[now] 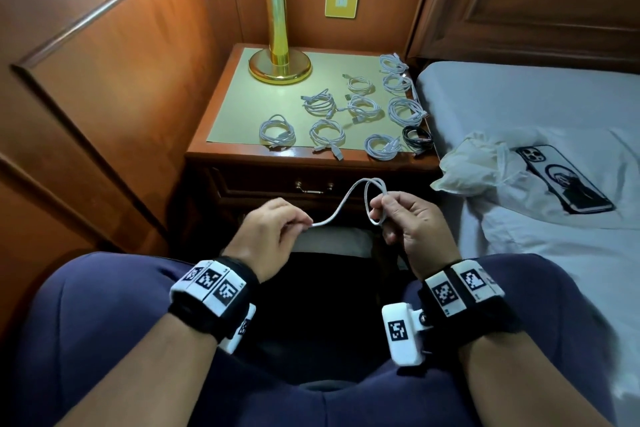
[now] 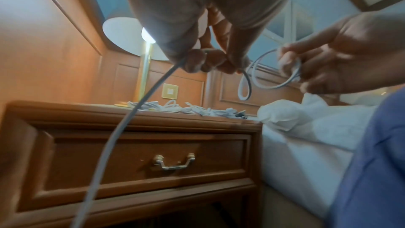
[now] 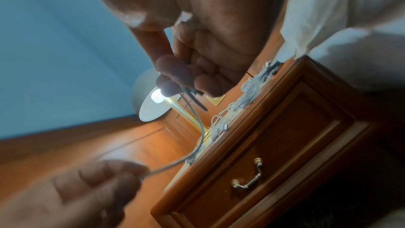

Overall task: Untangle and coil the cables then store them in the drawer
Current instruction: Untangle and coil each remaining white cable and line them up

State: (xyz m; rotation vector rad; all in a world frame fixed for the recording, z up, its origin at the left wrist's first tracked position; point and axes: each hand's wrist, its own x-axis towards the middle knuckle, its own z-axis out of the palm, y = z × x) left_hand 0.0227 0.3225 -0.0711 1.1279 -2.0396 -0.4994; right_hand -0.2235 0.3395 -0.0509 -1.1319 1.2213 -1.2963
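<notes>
Fingertips of the left hand point(image 1: 273, 230) pinch a white cable point(image 1: 341, 201) at frame centre, while the right hand point(image 1: 412, 224) clamps its small loop — wrists level above the lap. Coiled cables point(image 1: 320, 104) lie on the nightstand point(image 1: 221, 128) above; its drawer point(image 2: 149, 160) is closed.

The white cable point(image 2: 114, 138) runs off the left-wrist view's bottom edge.
</notes>
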